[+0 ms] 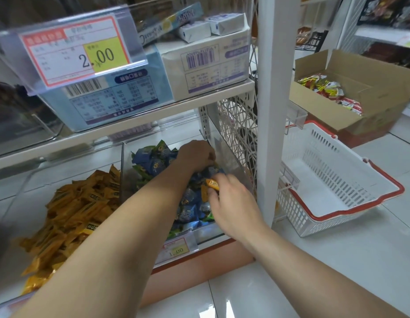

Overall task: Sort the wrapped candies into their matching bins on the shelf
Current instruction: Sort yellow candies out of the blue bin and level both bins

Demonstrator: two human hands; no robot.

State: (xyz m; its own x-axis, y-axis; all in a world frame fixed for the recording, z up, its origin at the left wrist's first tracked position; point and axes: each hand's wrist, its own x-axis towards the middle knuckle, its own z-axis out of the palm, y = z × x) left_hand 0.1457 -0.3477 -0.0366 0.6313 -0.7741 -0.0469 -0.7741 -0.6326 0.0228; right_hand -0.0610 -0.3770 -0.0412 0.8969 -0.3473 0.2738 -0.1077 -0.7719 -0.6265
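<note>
Upper shelf: a price tag (77, 48) reading 2.00 hangs in front of boxed and wrapped goods that play no part in the sorting.
Yellow candies (77, 210): heaped in the clear bin on the lower shelf, all of one colour. By its wrapper, a stray orange piece would likely belong here.
Blue and green candies (153, 161): these fill the neighbouring blue bin (208, 231), which has a 1.00 label (176, 249) on its front.
Left hand (196, 154): reaches across to the back of the blue bin, knuckles up, fingers curled down into the wrappers. Whether they grip a piece cannot be told. It seems to be raking for misfits.
Orange candy (213, 184): held just above the blue pile near the bin's right side, and out of place by colour.
Right hand (231, 198): pinches the orange candy between thumb and fingertips, apparently to lift it clear of the wrong bin.
Next move, as judged: carry it left, past the crossing forearm, to the yellow heap.
Basket (337, 180): white with a red rim, on the floor tiles right of the shelf post (268, 111).
Cardboard box (350, 92): open, holding red and yellow packets.
</note>
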